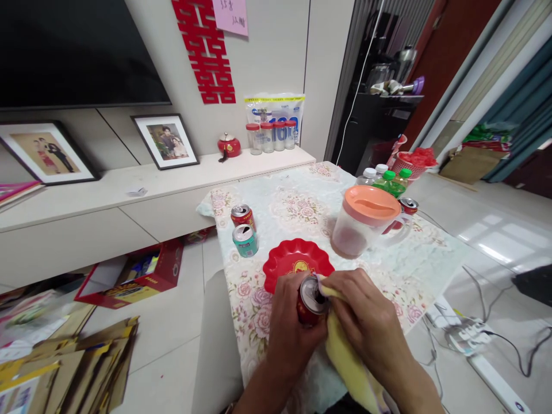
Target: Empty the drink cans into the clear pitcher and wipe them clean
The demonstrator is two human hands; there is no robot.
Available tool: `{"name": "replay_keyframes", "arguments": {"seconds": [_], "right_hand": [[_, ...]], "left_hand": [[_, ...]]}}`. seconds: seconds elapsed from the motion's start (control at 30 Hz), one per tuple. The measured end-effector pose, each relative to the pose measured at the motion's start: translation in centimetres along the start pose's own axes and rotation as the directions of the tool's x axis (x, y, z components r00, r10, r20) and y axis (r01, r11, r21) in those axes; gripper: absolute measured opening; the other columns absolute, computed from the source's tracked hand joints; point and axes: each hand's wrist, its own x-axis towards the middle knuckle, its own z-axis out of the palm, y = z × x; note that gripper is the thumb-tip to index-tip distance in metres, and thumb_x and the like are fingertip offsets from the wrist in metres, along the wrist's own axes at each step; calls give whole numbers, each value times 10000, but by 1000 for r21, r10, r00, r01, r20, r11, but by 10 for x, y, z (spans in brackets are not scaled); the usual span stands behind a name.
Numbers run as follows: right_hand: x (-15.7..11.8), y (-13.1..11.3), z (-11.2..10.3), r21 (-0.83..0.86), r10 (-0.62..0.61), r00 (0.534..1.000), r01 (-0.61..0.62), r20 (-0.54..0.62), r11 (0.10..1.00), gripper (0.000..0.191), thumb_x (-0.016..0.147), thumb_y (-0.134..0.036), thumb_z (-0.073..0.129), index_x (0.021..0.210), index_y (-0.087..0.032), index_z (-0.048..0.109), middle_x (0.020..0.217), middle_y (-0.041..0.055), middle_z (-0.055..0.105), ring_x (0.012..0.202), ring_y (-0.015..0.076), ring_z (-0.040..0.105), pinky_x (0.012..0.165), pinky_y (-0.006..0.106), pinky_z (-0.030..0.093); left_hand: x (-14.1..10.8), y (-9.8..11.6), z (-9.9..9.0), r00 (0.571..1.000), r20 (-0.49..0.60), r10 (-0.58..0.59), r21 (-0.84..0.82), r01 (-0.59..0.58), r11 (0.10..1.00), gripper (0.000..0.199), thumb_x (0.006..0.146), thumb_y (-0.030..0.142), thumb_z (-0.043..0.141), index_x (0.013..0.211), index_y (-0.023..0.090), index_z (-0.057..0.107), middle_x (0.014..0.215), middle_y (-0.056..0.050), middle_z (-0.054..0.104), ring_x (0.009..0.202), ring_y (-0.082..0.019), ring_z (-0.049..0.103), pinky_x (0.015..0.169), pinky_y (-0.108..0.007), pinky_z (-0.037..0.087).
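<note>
- The person's left hand (291, 322) is wrapped around a red drink can (311, 296), fingers on one side and thumb curled along the near side; the can's top faces up and toward the head camera, its drinking hole open.
- The right hand (366, 313) has a yellow cloth (345, 353) pinched between thumb and fingers — its upper end sits at the can's opening, and the rest hangs below the palm.
- The can is held up at the near edge of a red scalloped plate (282, 259), overlapping it in view; whether can and plate touch cannot be told.
- The plate lies on a table with a flowered tablecloth (252, 313).
- Left of the plate stand a green can (245, 242) and, just behind it, a second red can (242, 216) — both upright.
- Beyond the plate, to the right, stands a clear pitcher (351, 230) with an orange lid; another red can (409, 206) is partly hidden behind it.
- Bottles (390, 184) with white and green caps cluster behind the pitcher.
</note>
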Motion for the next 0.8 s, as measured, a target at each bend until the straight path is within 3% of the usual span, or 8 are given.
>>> {"name": "replay_keyframes", "arguments": {"seconds": [0.07, 0.17, 0.27, 0.5, 0.6, 0.7, 0.8], "right_hand": [[0, 4, -1, -63, 37, 996, -42, -87, 997, 243, 986, -88, 517, 1147, -228, 631, 1038, 69, 668, 986, 200, 634, 842, 349, 542], [-3, 6, -4, -14, 138, 977, -143, -164, 990, 207, 988, -144, 565, 1156, -224, 656, 1075, 76, 648, 1020, 189, 637, 860, 326, 532], [-6, 0, -6, 75, 171, 978, -163, -117, 984, 195, 998, -191, 587, 1167, -235, 672, 1064, 67, 635, 1006, 171, 639, 834, 289, 532], [-7, -23, -4, 143, 111, 993, -116, 40, 983, 139, 996, -127, 528, 987, -200, 646, 967, 57, 590, 867, 141, 633, 730, 245, 532], [-8, -28, -4, 230, 61, 996, -74, 62, 970, 156, 971, -110, 554, 1012, -208, 669, 979, 48, 603, 882, 132, 642, 737, 226, 539], [-10, -25, 4, 332, 42, 999, -36, -11, 942, 198, 954, -132, 599, 1076, -238, 714, 966, 30, 610, 870, 127, 644, 726, 215, 538], [-12, -15, 18, 381, 151, 980, -91, -131, 920, 223, 955, -177, 635, 1120, -275, 748, 970, 24, 633, 883, 132, 654, 754, 224, 539]], "left_hand": [[-1, 1, 0, 999, 27, -18, 8, 18, 1000, 599, 730, 142, 786, 1259, 278, 539, 1159, -58, 642, 1064, -275, 636, 931, -449, 530], [-1, 0, 0, 995, 37, -93, 2, 93, 996, 577, 771, 182, 771, 1280, 261, 511, 1182, -62, 619, 1090, -264, 634, 953, -453, 523], [-1, -1, 1, 994, 27, -107, -1, 107, 994, 560, 779, 215, 775, 1273, 257, 514, 1178, -61, 615, 1094, -265, 634, 954, -456, 521], [-3, 3, 3, 994, 4, -107, 7, 107, 994, 495, 785, 198, 739, 1232, 237, 530, 1118, -63, 622, 1027, -261, 648, 893, -439, 536], [-2, 7, 0, 986, -11, -164, -30, 164, 986, 522, 755, 228, 761, 1223, 234, 531, 1103, -65, 627, 991, -263, 655, 867, -435, 541], [1, 11, -2, 973, -24, -230, -74, 228, 971, 497, 778, 270, 749, 1223, 236, 529, 1115, -75, 637, 990, -264, 659, 866, -437, 542], [3, 12, -3, 972, -9, -236, -109, 233, 966, 540, 779, 281, 759, 1260, 246, 517, 1166, -82, 634, 1044, -271, 663, 918, -454, 537]]}}
